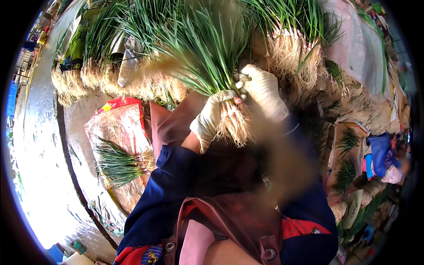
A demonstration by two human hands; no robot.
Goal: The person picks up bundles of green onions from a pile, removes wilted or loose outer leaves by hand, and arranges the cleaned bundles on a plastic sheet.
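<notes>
A bunch of green onions point(207, 57) with pale roots is held up in front of me. My left hand point(211, 118), in a whitish glove, is wrapped around the bunch just above its roots. My right hand point(264, 90), also gloved, presses against the same bunch from the right at the base of the stalks. The roots point(234, 126) hang below my left hand. Dark blue sleeves and a brown apron point(229, 221) fill the lower middle.
Rows of bundled green onions point(110, 75) with roots lie across the top. A smaller bunch point(119, 163) rests on a plastic sack point(119, 123) at the left. More bunches point(346, 174) and a person in blue point(380, 154) are at the right. A wet pale floor point(39, 154) curves along the left.
</notes>
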